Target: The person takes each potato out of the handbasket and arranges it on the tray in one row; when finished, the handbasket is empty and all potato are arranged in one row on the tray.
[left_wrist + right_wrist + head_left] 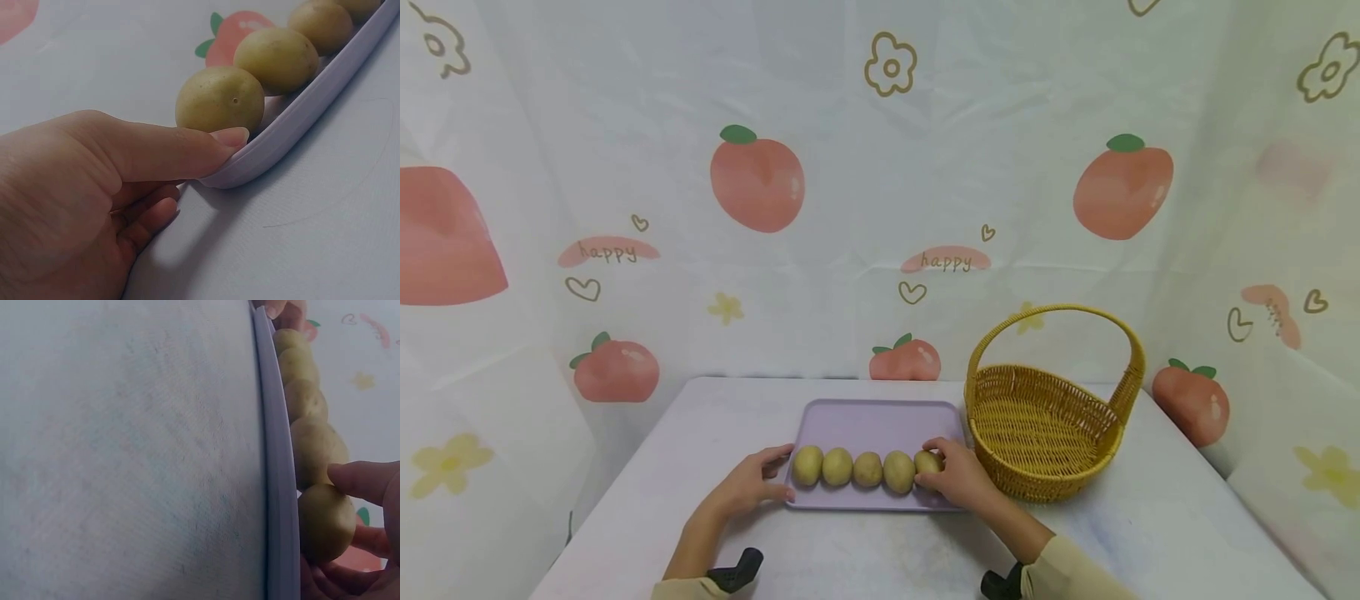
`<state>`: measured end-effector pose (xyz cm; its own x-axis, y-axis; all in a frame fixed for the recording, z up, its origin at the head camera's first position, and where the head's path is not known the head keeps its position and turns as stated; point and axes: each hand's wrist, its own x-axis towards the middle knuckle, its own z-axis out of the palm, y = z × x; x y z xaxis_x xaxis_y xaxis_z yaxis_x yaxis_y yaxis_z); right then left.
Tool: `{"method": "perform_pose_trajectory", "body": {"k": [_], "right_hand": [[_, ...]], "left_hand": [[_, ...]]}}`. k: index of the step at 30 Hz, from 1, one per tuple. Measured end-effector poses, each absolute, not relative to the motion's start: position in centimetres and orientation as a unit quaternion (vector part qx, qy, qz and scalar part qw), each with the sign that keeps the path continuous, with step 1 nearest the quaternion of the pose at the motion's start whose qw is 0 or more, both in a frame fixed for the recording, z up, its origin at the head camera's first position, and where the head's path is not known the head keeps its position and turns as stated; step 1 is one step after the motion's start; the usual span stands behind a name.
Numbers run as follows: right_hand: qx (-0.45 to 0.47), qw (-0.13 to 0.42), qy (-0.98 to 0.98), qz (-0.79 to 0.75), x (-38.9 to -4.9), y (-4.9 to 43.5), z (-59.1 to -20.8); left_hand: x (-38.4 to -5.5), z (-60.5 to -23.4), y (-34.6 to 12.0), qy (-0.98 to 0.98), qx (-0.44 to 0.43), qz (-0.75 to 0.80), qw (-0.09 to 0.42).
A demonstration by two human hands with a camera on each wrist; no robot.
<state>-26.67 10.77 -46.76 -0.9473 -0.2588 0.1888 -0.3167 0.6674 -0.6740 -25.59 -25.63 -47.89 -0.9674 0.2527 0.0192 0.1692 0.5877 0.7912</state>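
Several potatoes (868,470) stand in a row along the near half of a lilac tray (880,421). My right hand (964,478) holds the rightmost potato (326,524) with thumb and fingers around it, beside its neighbour in the row. At the tray's left end, my left hand (745,485) grips the near corner. Its thumb (187,152) lies on the rim next to the leftmost potato (220,100), while the other fingers curl at the outer side and are partly hidden.
A yellow wicker basket (1045,479) with a tall handle stands right of the tray, close behind my right hand. Both rest on a white-covered table (730,425). A fruit-print curtain (850,167) hangs behind and at both sides.
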Motion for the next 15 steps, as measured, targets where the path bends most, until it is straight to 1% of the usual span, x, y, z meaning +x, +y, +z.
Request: {"method": "perform_pose_trajectory", "body": {"k": [4,15], "right_hand": [[0.162,0.041,-0.911,0.378,-26.41,10.78,-46.62],[0.158,0.049,-0.904,0.395,-26.31,11.07,-46.8]], "left_hand": [[-25.58,-47.89,-25.57,0.892,0.109,0.437,0.047],[-25.67,-47.93,-25.66,0.888,0.119,0.441,0.052]]}}
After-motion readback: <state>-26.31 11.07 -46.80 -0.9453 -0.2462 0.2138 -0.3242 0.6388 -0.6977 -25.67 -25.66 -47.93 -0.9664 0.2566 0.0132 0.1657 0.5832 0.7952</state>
